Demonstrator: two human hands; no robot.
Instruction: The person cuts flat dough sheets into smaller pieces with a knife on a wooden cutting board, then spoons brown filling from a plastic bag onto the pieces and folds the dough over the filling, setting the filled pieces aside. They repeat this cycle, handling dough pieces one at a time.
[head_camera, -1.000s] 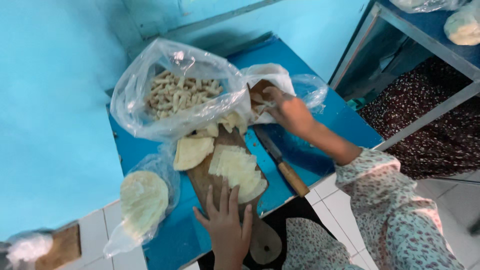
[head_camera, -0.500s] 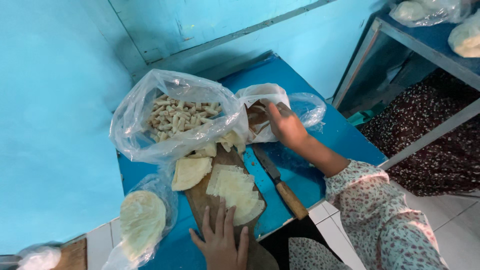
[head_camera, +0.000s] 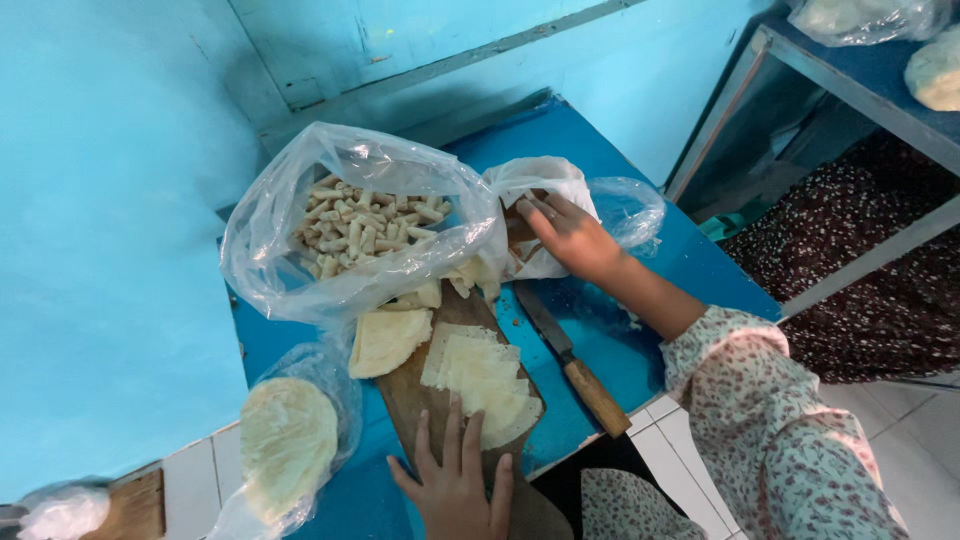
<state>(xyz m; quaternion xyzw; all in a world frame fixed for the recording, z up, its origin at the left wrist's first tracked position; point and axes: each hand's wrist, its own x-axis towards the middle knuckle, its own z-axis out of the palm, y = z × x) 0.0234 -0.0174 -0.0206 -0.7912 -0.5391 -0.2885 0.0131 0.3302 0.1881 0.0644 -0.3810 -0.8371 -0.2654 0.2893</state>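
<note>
**2 hands at 1 board, and a reach into the small bag**

Left hand (head_camera: 455, 480) pressed flat on the near end of the wooden cutting board (head_camera: 410, 400), fingers spread, grip apart and holding nothing. Right hand (head_camera: 570, 235) just beyond the board's far right corner, fingertips tucked into the mouth of the small white bag (head_camera: 545, 180). Grip there hidden by the plastic: cannot tell whether closed on anything.

On the board itself: 1 stack of pale cut dough sheets (head_camera: 485, 385) toward the near right, touching the left fingertips, and 1 folded sheet (head_camera: 385, 340) at the left edge. Over the board's far end, slumped and partly covering it, the large clear bag of small rolled pieces (head_camera: 360, 230). Just right of the board and parallel to it, flat on the blue bench (head_camera: 640, 300), the wooden-handled knife (head_camera: 575, 360), blade pointing away. Left of the board, near its lower end, more round sheets in a clear bag (head_camera: 288, 445).

Judged from this:
- Press down evenly with the flat hand, so the board does not slide on the bench.
- Hold the small bag's mouth wide and lift the contents clear instead of dragging the plastic along.
- Mind the forearm directly above the blade; draw back high, not across the edge.
- Leave the big bag's sagging lip alone, so no rolls spill onto the stack.
</note>
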